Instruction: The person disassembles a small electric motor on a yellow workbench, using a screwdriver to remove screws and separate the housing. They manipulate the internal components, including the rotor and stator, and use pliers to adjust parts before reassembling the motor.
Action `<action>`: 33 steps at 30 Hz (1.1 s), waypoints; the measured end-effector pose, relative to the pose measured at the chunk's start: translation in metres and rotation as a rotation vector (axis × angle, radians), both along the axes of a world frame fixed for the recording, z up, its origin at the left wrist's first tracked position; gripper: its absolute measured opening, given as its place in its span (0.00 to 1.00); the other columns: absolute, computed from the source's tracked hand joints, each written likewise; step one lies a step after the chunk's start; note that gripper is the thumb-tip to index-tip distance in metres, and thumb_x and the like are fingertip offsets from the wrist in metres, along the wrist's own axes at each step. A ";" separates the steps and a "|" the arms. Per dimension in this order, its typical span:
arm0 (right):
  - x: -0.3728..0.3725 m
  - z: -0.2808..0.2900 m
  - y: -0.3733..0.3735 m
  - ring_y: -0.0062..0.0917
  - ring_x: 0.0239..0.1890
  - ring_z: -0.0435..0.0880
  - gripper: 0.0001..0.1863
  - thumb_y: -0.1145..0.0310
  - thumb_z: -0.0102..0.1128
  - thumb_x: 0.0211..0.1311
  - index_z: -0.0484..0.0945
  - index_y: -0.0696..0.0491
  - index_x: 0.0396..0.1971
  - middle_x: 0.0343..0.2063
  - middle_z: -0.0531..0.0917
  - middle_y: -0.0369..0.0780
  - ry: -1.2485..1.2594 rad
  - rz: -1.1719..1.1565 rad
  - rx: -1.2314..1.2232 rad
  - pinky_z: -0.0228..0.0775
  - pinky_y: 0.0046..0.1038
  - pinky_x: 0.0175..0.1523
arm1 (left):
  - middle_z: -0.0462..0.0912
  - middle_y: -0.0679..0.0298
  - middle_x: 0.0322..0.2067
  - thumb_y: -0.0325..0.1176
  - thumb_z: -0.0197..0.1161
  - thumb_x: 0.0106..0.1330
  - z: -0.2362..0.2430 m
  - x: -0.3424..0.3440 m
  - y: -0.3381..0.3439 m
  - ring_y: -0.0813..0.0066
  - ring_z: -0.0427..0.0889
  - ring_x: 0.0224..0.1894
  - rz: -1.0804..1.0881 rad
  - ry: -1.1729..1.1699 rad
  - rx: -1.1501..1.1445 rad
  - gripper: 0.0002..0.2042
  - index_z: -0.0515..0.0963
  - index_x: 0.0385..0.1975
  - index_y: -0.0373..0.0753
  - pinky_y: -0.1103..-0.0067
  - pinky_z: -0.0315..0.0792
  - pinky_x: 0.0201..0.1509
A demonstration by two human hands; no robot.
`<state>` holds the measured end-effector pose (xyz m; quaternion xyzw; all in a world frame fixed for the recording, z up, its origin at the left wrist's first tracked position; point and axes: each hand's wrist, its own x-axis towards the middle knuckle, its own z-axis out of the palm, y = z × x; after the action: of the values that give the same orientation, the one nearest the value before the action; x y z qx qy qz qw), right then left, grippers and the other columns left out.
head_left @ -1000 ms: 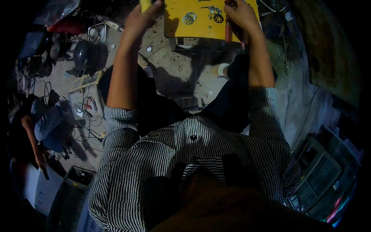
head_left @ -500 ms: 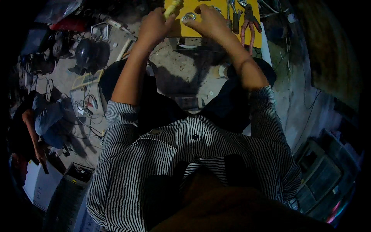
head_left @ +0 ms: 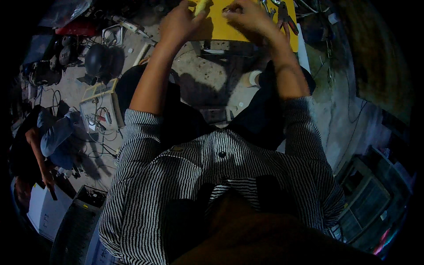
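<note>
Yellow board (head_left: 238,31), flat under both hands (head_left: 212,20)

Concrete floor (head_left: 212,84), dusty and stained, dimly lit. Left side: dark helmet (head_left: 95,59), tangled cables (head_left: 95,121), red case (head_left: 75,28), another person in blue (head_left: 53,137) crouching. Lower right: stacked shelving units (head_left: 371,198) against a dark wall (head_left: 375,66).

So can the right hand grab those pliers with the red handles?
Probably yes. The right hand rests on the yellow board, and the pliers lie on the same board just to its right, with nothing between them. What the fingers are busy with is too small to tell.
</note>
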<state>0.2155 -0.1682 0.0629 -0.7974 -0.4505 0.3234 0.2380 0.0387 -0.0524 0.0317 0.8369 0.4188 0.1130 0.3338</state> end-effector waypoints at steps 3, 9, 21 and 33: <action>0.058 -0.005 -0.015 0.34 0.40 0.86 0.21 0.61 0.68 0.65 0.80 0.61 0.50 0.39 0.86 0.46 -0.022 -0.045 0.170 0.78 0.36 0.45 | 0.86 0.53 0.46 0.53 0.67 0.64 -0.023 0.001 0.003 0.56 0.87 0.46 -0.049 -0.089 0.016 0.28 0.76 0.58 0.40 0.65 0.79 0.50; 0.077 0.007 -0.035 0.31 0.37 0.86 0.18 0.62 0.70 0.64 0.81 0.60 0.44 0.34 0.86 0.44 0.114 0.051 0.016 0.77 0.36 0.42 | 0.89 0.55 0.42 0.57 0.67 0.61 -0.030 0.006 -0.001 0.60 0.89 0.45 -0.125 -0.043 0.180 0.30 0.78 0.57 0.42 0.68 0.80 0.47; 0.070 -0.031 -0.028 0.34 0.41 0.90 0.27 0.55 0.74 0.57 0.83 0.57 0.52 0.43 0.88 0.48 -0.402 0.138 -0.076 0.80 0.33 0.50 | 0.80 0.52 0.47 0.36 0.68 0.68 0.013 0.013 -0.019 0.55 0.85 0.45 -0.080 -0.211 0.066 0.18 0.77 0.53 0.37 0.66 0.79 0.49; 0.051 0.022 -0.027 0.30 0.34 0.86 0.17 0.60 0.70 0.63 0.85 0.59 0.42 0.32 0.88 0.44 -0.016 0.028 -0.104 0.78 0.35 0.41 | 0.82 0.49 0.44 0.34 0.69 0.67 0.002 0.020 -0.016 0.54 0.84 0.45 -0.126 -0.375 0.078 0.14 0.81 0.48 0.33 0.66 0.79 0.47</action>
<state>0.2666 -0.1954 0.0853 -0.8049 -0.4458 0.3435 0.1881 0.0583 -0.0681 0.0336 0.8381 0.2913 0.2621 0.3796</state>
